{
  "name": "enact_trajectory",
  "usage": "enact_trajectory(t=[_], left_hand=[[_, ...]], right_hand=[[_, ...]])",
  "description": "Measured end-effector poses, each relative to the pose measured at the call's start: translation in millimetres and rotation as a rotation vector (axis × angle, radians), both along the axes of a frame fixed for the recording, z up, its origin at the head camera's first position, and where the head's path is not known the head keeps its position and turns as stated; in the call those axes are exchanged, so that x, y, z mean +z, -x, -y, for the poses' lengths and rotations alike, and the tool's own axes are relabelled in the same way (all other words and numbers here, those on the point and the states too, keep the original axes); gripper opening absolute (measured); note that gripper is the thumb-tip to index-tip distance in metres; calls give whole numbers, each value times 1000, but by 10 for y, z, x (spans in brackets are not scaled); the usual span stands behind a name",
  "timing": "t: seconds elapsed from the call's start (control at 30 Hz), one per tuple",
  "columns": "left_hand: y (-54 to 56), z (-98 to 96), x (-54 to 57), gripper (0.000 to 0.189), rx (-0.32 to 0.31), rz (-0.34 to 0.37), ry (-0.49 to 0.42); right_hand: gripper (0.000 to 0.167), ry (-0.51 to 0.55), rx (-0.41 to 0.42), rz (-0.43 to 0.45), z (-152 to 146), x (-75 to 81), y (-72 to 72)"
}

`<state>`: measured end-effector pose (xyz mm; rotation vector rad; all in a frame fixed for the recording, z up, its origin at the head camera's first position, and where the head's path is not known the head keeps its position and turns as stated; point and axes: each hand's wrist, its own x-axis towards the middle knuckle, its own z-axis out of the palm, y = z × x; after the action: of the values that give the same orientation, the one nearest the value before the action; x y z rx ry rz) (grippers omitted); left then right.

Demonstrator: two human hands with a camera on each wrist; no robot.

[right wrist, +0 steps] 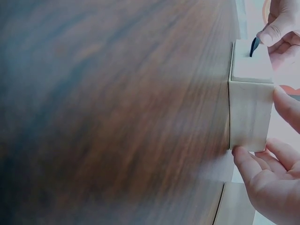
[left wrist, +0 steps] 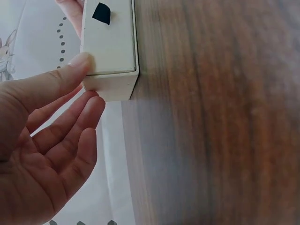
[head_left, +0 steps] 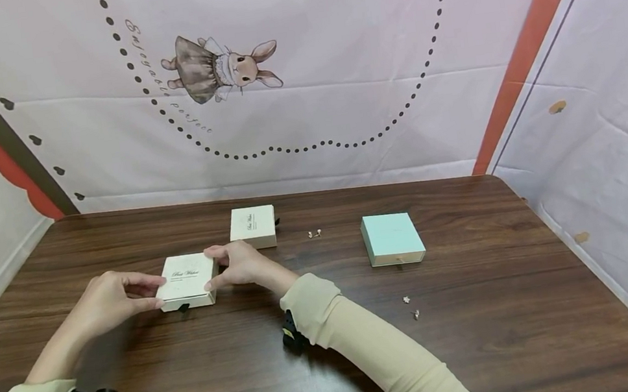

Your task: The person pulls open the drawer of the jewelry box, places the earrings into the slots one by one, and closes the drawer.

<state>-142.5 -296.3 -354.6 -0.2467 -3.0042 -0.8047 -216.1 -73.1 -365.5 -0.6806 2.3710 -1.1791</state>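
A white gift box (head_left: pixel 185 277) with "Best Wishes" lettering lies on the table, and a black ribbon tab (head_left: pixel 184 307) sticks out of its front side. My left hand (head_left: pixel 108 303) holds its left end, thumb at the front corner; the left wrist view shows the other fingers bent beside that end. On the opposite end my right hand (head_left: pixel 242 263) grips the box, thumb near the front corner and fingers at the back corner. In the right wrist view the box's end face (right wrist: pixel 251 115) shows between thumb and fingers.
Behind the right hand stands a second white box (head_left: pixel 253 226) with a black tab. A mint-green box (head_left: pixel 394 238) is farther right. Small stud-like pieces (head_left: pixel 315 234) lie between them, and a tiny flower-shaped piece (head_left: pixel 406 300) and another small piece (head_left: pixel 416 315) lie nearer the front.
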Motion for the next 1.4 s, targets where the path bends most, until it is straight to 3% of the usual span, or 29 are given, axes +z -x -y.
enact_trajectory(t=[0.33, 0.53, 0.73, 0.83, 1.1, 1.4], left_hand=[[5, -24, 16, 39, -26, -15, -11], [-5, -63, 20, 37, -34, -40, 32], [-20, -133, 55, 50, -14, -74, 89], [-13, -177, 103, 56, -7, -108, 95], [137, -379, 199, 48, -49, -166, 28], [339, -629, 191, 48, -72, -141, -94]], right_hand=[[68, 18, -2, 5, -3, -8, 2], [69, 11, 15, 3, 3, -1, 8], [69, -27, 79, -30, -26, 18, 35], [69, 14, 87, -7, -58, 32, 65], [59, 177, 7, 92, -242, 130, 185], [48, 285, -113, 104, -494, 240, 300]])
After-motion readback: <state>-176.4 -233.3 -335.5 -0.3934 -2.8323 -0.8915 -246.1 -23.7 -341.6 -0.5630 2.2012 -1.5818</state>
